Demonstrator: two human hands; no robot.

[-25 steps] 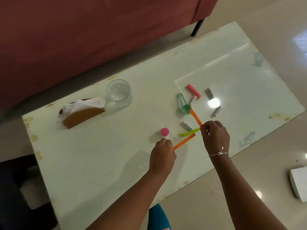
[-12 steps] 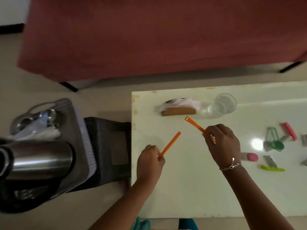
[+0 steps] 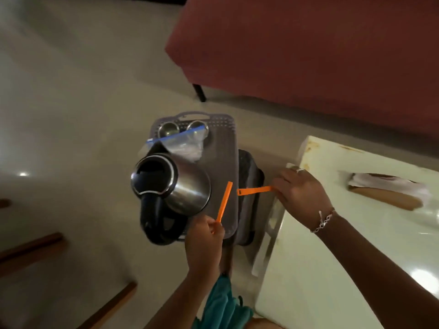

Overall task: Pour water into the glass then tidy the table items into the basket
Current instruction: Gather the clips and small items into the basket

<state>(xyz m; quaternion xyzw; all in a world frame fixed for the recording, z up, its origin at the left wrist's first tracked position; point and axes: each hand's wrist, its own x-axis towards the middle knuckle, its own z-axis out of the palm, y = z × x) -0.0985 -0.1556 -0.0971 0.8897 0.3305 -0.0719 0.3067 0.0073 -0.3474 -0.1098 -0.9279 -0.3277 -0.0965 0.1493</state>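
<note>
My left hand [image 3: 204, 236] pinches one orange plastic stick [image 3: 224, 201], which points up over the grey perforated basket [image 3: 225, 129]. My right hand [image 3: 300, 197] pinches a second orange stick [image 3: 254, 190], held flat with its tip over the basket's right edge. A steel kettle [image 3: 175, 186] with a black handle lies in the basket, near two small steel cups [image 3: 167, 129] and a zip bag [image 3: 184, 144]. The glass is out of view.
The basket sits on a dark stool [image 3: 249, 200] beside the left end of the pale table [image 3: 344, 269]. A brown holder with white tissue [image 3: 389, 192] lies on the table. A red sofa [image 3: 308, 55] stands behind. Wooden chair legs [image 3: 31, 250] are at lower left.
Both hands lifted the orange sticks off the table and carried them left, beyond the table's end to above the basket. The view swung left; the glass and small items left the frame.
</note>
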